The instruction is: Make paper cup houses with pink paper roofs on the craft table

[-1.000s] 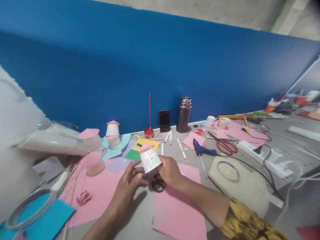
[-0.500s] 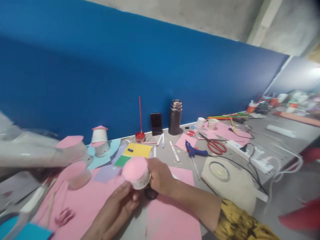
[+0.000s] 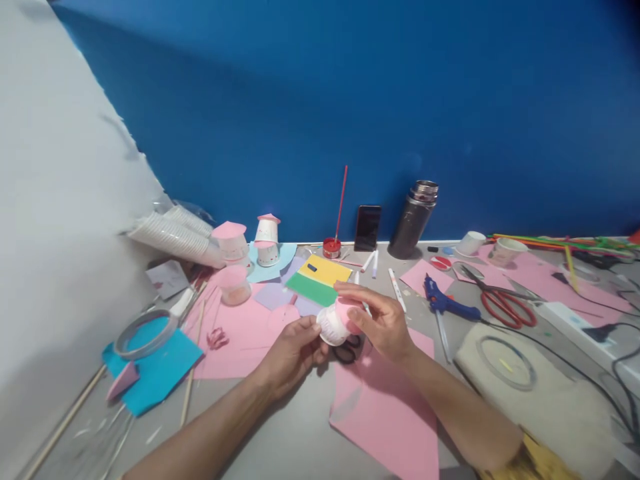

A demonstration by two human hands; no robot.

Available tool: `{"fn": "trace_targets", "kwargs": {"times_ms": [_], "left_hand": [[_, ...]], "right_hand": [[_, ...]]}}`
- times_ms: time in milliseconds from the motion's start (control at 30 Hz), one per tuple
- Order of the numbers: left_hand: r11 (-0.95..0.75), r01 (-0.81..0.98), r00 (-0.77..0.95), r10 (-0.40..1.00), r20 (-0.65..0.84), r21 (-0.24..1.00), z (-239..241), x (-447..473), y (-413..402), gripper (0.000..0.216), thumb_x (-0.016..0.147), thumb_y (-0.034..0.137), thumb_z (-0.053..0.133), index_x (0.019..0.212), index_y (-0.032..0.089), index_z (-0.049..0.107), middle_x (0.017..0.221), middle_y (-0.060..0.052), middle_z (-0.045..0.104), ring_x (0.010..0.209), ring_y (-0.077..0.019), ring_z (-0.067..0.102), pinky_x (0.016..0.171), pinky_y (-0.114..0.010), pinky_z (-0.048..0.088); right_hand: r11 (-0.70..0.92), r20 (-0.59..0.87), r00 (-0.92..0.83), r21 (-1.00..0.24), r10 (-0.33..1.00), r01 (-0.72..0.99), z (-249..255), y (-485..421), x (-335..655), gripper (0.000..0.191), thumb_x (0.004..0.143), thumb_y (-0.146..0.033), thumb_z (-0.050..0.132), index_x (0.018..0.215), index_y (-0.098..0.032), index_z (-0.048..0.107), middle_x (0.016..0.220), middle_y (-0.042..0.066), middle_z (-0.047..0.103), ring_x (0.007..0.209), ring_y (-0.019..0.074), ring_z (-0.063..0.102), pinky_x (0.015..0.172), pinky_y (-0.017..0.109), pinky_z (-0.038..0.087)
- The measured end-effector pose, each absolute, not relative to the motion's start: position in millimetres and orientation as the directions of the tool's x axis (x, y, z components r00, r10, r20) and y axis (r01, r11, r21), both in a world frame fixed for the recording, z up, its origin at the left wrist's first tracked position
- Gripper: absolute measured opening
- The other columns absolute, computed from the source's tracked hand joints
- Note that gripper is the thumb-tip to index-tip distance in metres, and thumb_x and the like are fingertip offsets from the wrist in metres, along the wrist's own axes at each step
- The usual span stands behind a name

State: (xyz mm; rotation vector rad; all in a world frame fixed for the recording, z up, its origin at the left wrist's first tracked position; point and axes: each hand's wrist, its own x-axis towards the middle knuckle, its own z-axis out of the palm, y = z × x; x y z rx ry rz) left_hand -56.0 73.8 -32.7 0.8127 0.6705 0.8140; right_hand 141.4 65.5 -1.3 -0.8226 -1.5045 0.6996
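A small white paper cup with a pink paper cone top lies tilted on its side between my hands, above the table. My left hand pinches the cup near its rim, thumb on top. My right hand curves over the pink top, fingers and thumb around it. Black scissor handles show just under the cup, partly hidden. Several similar cups with pink tops, such as a standing one and a stacked pair, stand at the back left.
Pink paper sheets cover parts of the grey table. On the right are a blue glue gun, red-handled scissors, a cloth pad and a power strip. A dark flask and a phone stand by the blue wall.
My view has swung left, showing the white wall and stacked cups. The held cup has tipped sideways, its pink top now facing right, and my right hand has shifted onto that top.
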Motion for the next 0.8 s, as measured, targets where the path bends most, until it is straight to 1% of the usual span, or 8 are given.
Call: {"fn": "trace_targets", "kwargs": {"times_ms": [100,200,300,433,533,600,667,800], "left_hand": [[0.454,-0.369,0.537,0.816,-0.212,0.811,-33.6,-54.9,73.3,0.039,0.078,0.043,0.085,0.085,0.013,0.062,0.063,-0.002,0.061,0.051,-0.0111,0.054,0.047,-0.023,0.047],[0.477,-0.389,0.545,0.809,-0.221,0.788,-35.3,-55.1,74.2,0.038,0.077,0.042,0.086,0.086,0.013,0.062,0.062,-0.002,0.061,0.051,-0.0118,0.055,0.047,-0.023,0.047],[0.486,-0.405,0.551,0.806,-0.217,0.775,-37.5,-56.4,75.3,0.036,0.077,0.039,0.086,0.085,0.013,0.062,0.061,-0.003,0.061,0.051,-0.0122,0.055,0.047,-0.023,0.046],[0.486,-0.409,0.548,0.807,-0.218,0.772,-39.1,-57.2,76.0,0.035,0.077,0.039,0.086,0.082,0.013,0.062,0.059,-0.003,0.06,0.05,-0.012,0.054,0.048,-0.023,0.046],[0.487,-0.41,0.542,0.81,-0.223,0.771,-38.8,-56.0,75.9,0.035,0.077,0.038,0.086,0.083,0.013,0.063,0.059,-0.003,0.061,0.05,-0.0121,0.055,0.049,-0.024,0.047],[0.486,-0.411,0.544,0.81,-0.219,0.772,-38.0,-55.0,75.5,0.034,0.078,0.038,0.085,0.082,0.013,0.063,0.06,-0.003,0.062,0.051,-0.0123,0.056,0.05,-0.024,0.047],[0.486,-0.409,0.551,0.806,-0.216,0.772,-37.3,-54.2,75.0,0.034,0.078,0.038,0.085,0.081,0.013,0.063,0.06,-0.004,0.062,0.052,-0.0125,0.056,0.05,-0.024,0.047],[0.487,-0.395,0.564,0.798,-0.213,0.779,-37.5,-54.3,74.7,0.035,0.078,0.039,0.085,0.081,0.013,0.062,0.06,-0.004,0.062,0.052,-0.0129,0.056,0.05,-0.024,0.046]], "right_hand": [[0.57,0.571,-0.023,-0.815,0.821,0.109,-4.1,66.1,137.1,0.015,0.091,-0.03,0.073,0.103,-0.027,0.082,0.12,0.008,0.079,0.115,0.027,0.074,0.102,0.042,0.058],[0.557,0.56,-0.011,-0.821,0.828,0.122,-4.8,66.9,135.9,0.013,0.092,-0.028,0.072,0.101,-0.025,0.081,0.12,0.008,0.079,0.116,0.0267,0.074,0.102,0.042,0.059],[0.543,0.549,0.0,-0.826,0.836,0.153,-5.7,66.2,134.0,0.013,0.093,-0.03,0.07,0.099,-0.024,0.081,0.119,0.009,0.079,0.117,0.0272,0.073,0.102,0.044,0.059],[0.53,0.539,-0.003,-0.829,0.843,0.178,-9.1,64.7,131.4,0.015,0.093,-0.033,0.068,0.099,-0.024,0.08,0.12,0.01,0.079,0.118,0.0291,0.072,0.103,0.048,0.058],[0.531,0.545,0.003,-0.819,0.839,0.216,-9.6,64.1,132.5,0.018,0.093,-0.031,0.068,0.105,-0.024,0.078,0.122,0.01,0.078,0.12,0.0298,0.071,0.104,0.048,0.057],[0.567,0.59,0.008,-0.78,0.807,0.263,-8.1,64.4,134.8,0.022,0.091,-0.03,0.07,0.111,-0.024,0.077,0.125,0.011,0.077,0.123,0.0303,0.069,0.105,0.048,0.055],[0.626,0.656,-0.006,-0.717,0.755,0.306,-6.2,65.4,137.2,0.021,0.091,-0.029,0.072,0.111,-0.024,0.077,0.125,0.011,0.077,0.126,0.0308,0.068,0.107,0.05,0.053],[0.722,0.744,-0.093,-0.597,0.661,0.351,-5.6,68.9,138.6,0.016,0.092,-0.026,0.071,0.105,-0.026,0.079,0.111,0.008,0.082,0.123,0.0306,0.07,0.109,0.052,0.051]]}}
